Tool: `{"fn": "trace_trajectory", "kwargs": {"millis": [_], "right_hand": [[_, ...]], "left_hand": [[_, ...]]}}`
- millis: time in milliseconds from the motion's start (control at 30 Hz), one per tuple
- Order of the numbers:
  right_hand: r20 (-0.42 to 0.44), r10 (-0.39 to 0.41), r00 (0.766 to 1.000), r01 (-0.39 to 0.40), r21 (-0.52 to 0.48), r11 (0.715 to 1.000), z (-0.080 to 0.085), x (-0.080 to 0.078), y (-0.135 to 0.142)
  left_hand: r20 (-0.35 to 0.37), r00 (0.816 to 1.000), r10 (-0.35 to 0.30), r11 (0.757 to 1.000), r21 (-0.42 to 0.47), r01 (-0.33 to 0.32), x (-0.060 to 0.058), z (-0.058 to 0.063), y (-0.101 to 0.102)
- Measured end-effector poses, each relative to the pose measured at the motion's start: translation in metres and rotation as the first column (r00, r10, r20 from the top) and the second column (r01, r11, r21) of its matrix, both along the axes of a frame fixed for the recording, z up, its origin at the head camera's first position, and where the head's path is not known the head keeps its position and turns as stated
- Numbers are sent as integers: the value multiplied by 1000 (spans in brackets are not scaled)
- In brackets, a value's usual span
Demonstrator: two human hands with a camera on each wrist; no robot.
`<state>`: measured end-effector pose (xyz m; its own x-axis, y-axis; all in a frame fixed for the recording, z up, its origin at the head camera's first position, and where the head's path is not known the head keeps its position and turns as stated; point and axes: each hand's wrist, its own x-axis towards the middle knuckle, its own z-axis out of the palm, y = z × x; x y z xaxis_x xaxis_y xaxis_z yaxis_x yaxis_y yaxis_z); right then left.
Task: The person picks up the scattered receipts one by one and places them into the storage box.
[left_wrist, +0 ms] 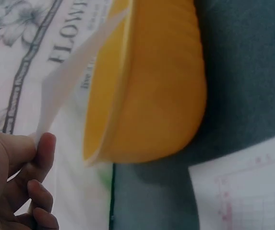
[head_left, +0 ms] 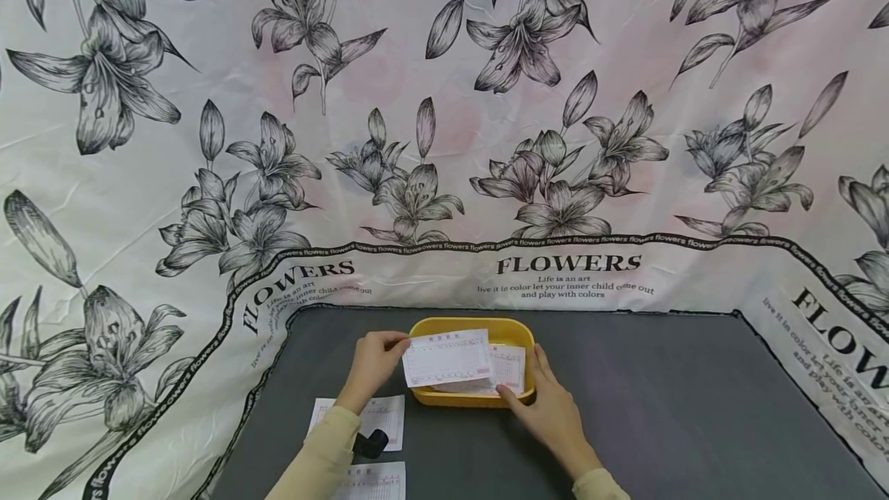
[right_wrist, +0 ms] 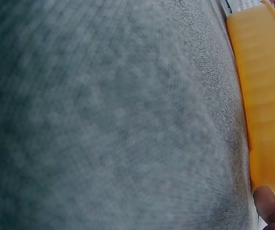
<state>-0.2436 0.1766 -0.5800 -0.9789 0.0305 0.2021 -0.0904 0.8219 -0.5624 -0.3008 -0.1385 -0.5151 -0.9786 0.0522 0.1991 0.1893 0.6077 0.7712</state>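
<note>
A printed paper form [head_left: 444, 357] is pinched at its left edge between the thumb and forefinger of my left hand [head_left: 373, 365]. It is held slanted over a yellow plastic basin [head_left: 472, 322], overlapping the rim in the head view. Inside the basin lie more white forms [head_left: 512, 365], partly covered by the held one. My right hand [head_left: 552, 407] grips the basin's front right corner, thumb at the front rim and fingers along the right side. In the left wrist view the lifted form [left_wrist: 65, 81] shows nearly edge-on beside the basin wall [left_wrist: 161, 96].
Two places left of the basin hold printed forms on the dark grey table [head_left: 660, 400]: one form [head_left: 390, 417] behind, another [head_left: 385, 482] nearer the front. My left sleeve and a small black object [head_left: 371, 444] cover parts of them. A flower-printed cloth [head_left: 417, 284] surrounds the table.
</note>
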Motion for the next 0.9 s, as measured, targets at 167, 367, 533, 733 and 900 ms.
{"fn": "trace_trajectory", "kwargs": {"millis": [167, 367, 533, 733, 900], "right_hand": [[-3, -1, 1000, 1, -1, 1000, 2, 0, -1], [4, -3, 1000, 3, 2, 1000, 2, 1, -1], [-3, -7, 1000, 7, 10, 1000, 2, 0, -1], [3, -1, 1000, 1, 4, 1000, 3, 1, -1], [-1, -2, 1000, 2, 9, 1000, 3, 1, -1]], "left_hand": [[35, 999, -39, 999, -26, 40, -3, -4, 9], [62, 997, -53, 995, -82, 58, -6, -4, 20], [74, 995, -71, 989, -122, 80, -10, -3, 31], [60, 994, -96, 976, -193, 106, -16, -8, 42], [16, 996, -92, 936, -339, 92, -20, -15, 48]]}}
